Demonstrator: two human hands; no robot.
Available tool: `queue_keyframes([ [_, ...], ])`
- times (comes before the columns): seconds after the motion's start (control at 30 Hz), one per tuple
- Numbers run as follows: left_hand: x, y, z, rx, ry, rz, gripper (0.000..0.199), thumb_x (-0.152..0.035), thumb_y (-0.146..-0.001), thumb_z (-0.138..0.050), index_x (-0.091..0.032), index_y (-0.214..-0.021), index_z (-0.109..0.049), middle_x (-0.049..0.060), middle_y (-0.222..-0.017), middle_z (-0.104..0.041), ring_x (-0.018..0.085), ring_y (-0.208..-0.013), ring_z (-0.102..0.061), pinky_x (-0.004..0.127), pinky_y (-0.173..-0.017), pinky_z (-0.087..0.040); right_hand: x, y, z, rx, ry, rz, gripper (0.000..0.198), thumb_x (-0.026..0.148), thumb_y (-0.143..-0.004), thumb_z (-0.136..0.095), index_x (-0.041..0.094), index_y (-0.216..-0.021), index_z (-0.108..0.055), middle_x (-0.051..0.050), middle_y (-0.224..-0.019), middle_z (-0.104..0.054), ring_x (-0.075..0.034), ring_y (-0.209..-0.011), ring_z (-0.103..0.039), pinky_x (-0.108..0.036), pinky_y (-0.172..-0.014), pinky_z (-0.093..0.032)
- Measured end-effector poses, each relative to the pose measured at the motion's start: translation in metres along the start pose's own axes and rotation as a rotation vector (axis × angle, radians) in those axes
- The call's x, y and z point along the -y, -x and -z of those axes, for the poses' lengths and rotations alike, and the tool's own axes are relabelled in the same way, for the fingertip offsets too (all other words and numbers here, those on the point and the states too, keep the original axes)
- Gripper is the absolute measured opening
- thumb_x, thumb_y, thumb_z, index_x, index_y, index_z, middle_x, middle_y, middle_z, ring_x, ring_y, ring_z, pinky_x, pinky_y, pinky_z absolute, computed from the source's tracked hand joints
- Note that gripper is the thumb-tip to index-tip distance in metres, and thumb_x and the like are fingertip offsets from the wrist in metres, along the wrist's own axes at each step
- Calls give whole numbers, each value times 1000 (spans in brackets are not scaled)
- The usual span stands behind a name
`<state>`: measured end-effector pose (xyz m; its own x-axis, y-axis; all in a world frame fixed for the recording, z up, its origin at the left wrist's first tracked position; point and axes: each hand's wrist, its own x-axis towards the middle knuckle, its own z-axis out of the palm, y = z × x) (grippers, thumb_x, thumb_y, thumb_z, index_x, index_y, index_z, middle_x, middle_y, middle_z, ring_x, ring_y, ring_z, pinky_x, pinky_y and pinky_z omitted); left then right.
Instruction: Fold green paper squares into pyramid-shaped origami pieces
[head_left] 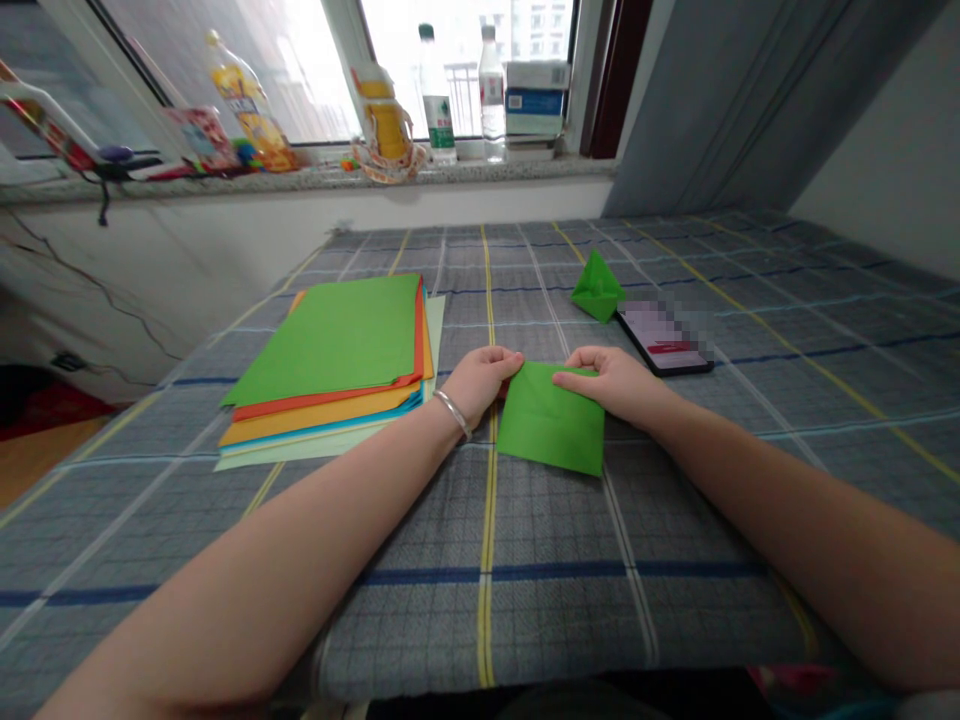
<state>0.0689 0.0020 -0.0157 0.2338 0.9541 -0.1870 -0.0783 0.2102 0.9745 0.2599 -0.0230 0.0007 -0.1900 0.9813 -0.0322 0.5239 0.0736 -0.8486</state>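
Note:
Between my hands is a green square of folded paper (551,420), with creases across its face. My left hand (484,380), a silver bangle at its wrist, pinches the paper's upper left corner. At the upper right corner my right hand (611,382) grips it, thumb on top and fingers behind. A bit of something red shows beside the paper under my left hand; I cannot make out what it is. Beyond my right hand stands a folded green paper shape (598,288) with a pointed top, touching or nearly touching a phone (666,338).
A stack of coloured paper sheets (337,335), green on top, lies left of my hands on the checked cloth (420,630). On the windowsill (315,178) stand a yellow drink bottle (251,105), two clear bottles, a yellow flask (386,125) and stacked boxes (535,105). A grey curtain (720,100) hangs at right.

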Motion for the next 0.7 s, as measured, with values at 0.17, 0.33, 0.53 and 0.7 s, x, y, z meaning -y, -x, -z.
queue_keyframes([
  [0.17, 1, -1, 2, -36, -83, -105, 21, -28, -83, -64, -18, -71, -49, -6, -56, -48, 6, -46, -44, 18, -45, -34, -3, 0, 0, 29, -67, -6, 28, 45, -77, -67, 19, -73, -57, 3, -62, -58, -11, -53, -52, -23, -48, -37],
  [0.33, -1, -1, 5, 54, -252, -96, 24, -25, -87, -62, -18, -108, -54, -3, -70, -61, 9, -54, -57, 19, -52, -44, -15, -6, -1, -35, -208, 2, 28, 48, -85, -55, 21, -80, -54, 6, -55, -48, -9, -40, -41, -22, -35, -30],
  [0.53, -2, 1, 7, 102, -525, -152, 31, -37, -97, -45, -16, -119, -52, -5, -58, -52, 8, -40, -48, 18, -40, -36, -21, -12, 4, -129, -216, 17, 25, 44, -92, -48, 21, -86, -54, 5, -59, -49, -8, -41, -40, -22, -37, -32],
  [0.7, -6, 3, 12, 91, -841, -284, 39, -26, -92, -55, -17, -130, -51, -8, -53, -45, 8, -44, -44, 19, -46, -34, -18, -9, 8, -109, 33, -23, 18, 33, -93, -48, 21, -105, -55, 3, -62, -55, -12, -46, -48, -24, -43, -36],
])
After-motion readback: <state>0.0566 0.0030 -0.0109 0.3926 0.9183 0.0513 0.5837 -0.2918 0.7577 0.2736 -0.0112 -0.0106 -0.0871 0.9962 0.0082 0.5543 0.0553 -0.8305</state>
